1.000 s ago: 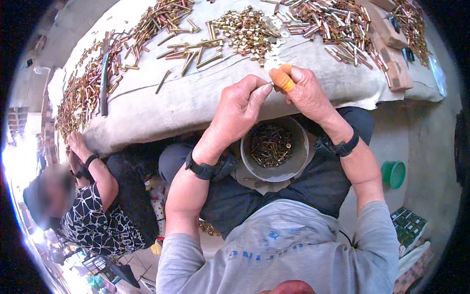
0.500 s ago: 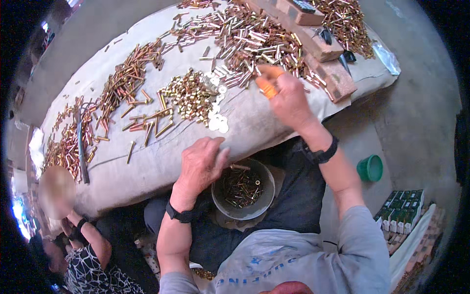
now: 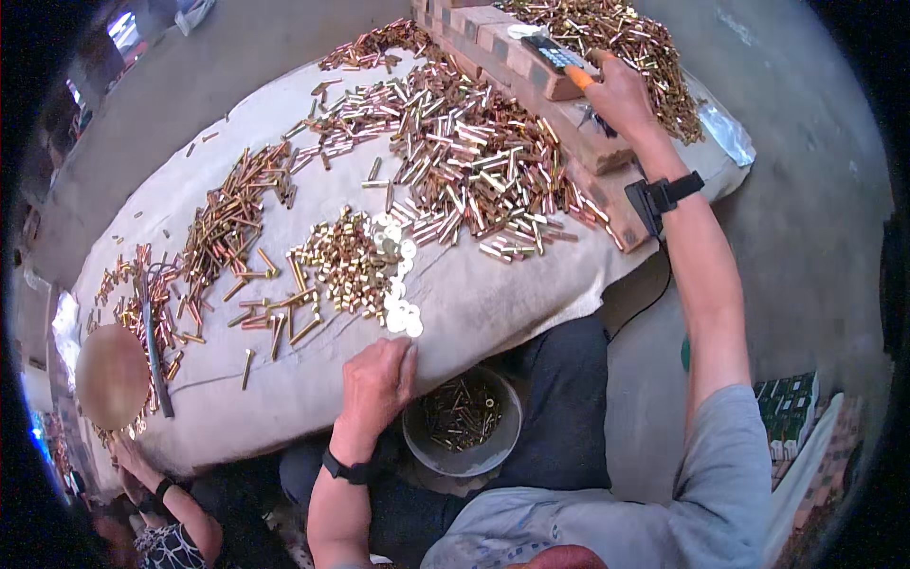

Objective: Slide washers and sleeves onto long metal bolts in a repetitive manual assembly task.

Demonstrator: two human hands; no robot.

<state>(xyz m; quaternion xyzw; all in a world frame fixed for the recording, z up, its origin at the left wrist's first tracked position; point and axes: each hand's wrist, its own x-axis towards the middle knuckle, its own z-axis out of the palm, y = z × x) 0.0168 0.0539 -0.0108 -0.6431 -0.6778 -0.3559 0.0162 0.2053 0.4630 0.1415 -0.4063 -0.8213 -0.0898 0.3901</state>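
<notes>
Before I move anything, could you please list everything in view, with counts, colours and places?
Table: one, pale cloth cover, centre
Rod-like metal parts: many, brassy, heaped across table
Short collars: many, gold, table's near middle
Washers: several, whitish, beside collars
Bar: one, dark, left heap
Bricks: several, brown, table's right
Keypad device: one, dark, on bricks
Plastic sheet: one, clear, table's right end
Bucket: one, grey, below table edge, holding metal parts
Tub: one, green, right, mostly hidden
Boxes: several, green and white, lower right
Co-worker: one, patterned clothing, lower left
Left grip: one, bare, near washers
Right grip: one, orange finger wrap, by keypad device
</notes>
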